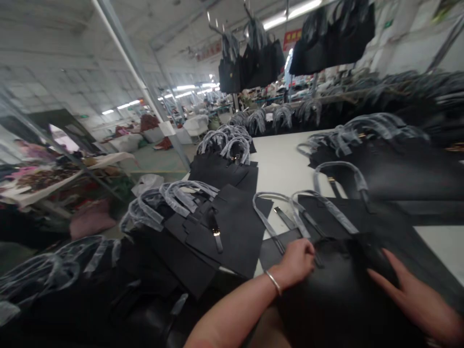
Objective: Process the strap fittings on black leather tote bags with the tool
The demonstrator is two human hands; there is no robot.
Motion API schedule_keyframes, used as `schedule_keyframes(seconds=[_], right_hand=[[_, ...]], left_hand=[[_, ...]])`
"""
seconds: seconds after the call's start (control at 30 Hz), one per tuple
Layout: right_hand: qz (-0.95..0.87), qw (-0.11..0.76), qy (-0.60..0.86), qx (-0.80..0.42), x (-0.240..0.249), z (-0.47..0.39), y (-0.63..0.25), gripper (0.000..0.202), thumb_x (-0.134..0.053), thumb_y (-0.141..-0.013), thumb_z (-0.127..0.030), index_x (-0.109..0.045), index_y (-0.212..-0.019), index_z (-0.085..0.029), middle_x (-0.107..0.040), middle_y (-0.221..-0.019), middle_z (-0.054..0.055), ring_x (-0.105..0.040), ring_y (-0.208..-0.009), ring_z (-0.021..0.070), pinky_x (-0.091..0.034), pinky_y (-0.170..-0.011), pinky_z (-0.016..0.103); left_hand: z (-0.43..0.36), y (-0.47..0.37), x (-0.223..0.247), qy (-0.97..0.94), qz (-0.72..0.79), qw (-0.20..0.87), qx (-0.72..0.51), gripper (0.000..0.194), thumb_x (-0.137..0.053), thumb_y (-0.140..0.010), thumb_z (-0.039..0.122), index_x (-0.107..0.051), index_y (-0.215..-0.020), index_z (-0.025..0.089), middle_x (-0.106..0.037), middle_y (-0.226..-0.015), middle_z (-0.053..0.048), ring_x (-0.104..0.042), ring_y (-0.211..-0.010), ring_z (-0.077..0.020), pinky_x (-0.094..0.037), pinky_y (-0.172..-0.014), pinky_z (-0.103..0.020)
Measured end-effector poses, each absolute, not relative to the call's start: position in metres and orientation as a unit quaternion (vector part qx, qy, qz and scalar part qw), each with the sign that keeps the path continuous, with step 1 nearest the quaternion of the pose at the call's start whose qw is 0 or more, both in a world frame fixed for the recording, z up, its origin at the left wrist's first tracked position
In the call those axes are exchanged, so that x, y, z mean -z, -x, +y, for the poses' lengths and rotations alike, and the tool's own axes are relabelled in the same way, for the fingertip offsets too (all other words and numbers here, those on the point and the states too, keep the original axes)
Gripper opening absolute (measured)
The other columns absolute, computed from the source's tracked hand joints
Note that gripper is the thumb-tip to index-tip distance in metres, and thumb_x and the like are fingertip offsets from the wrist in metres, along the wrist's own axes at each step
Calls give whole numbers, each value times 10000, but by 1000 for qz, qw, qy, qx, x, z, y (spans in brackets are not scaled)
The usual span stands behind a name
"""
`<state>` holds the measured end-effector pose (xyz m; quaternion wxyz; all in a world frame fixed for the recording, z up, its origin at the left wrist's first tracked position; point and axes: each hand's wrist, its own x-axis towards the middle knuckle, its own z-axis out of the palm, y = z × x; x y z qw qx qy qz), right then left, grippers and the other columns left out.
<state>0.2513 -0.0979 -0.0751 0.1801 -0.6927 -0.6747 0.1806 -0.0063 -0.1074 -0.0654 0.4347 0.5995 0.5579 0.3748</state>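
A black handbag (340,290) with a smooth, shiny front is close in front of me at the lower right. My left hand (295,263), with a bracelet at the wrist, is closed on the bag's upper left edge, beside the base of a plastic-wrapped handle (326,208). At the bag's right side is my right hand (409,287), thumb and fingers on either side of the black material. The right fingertips are partly hidden and slightly blurred. Beneath and behind the bag lie flat black bag panels (391,222). A strap with a metal end (284,217) lies just beyond my left hand.
To the left are overlapping black bags (232,217) with wrapped handles, one with a gold-buckled strap (216,233). More bags (391,164) lie at the right on the white table (279,166). Finished bags (250,63) hang overhead. A metal post (145,87) rises beyond the left piles.
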Motion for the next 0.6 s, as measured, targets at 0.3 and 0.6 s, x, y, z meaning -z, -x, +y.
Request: schedule_keyframes(seconds=[0.3, 0.6], right_hand=[[-611, 207, 630, -432, 6, -142, -241, 825, -537, -821, -587, -275, -1485, -173, -635, -636, -17, -602, -580, 212, -469, -554, 295], [-540, 162, 524, -638, -11, -159, -210, 821, -650, -779, -504, -322, -1463, -190, -618, -763, -13, -536, -536, 125, -402, -475, 214]], left_hand=[[-118, 1, 72, -259, 450, 743, -423, 209, -669, -766, 146, -569, -940, 87, -642, -863, -111, -649, -686, -162, -533, -573, -243], [-129, -4, 76, -297, 407, 739, -448, 234, -706, -785, 263, -684, -941, 90, -663, -856, -96, -624, -698, -135, -519, -602, -220]])
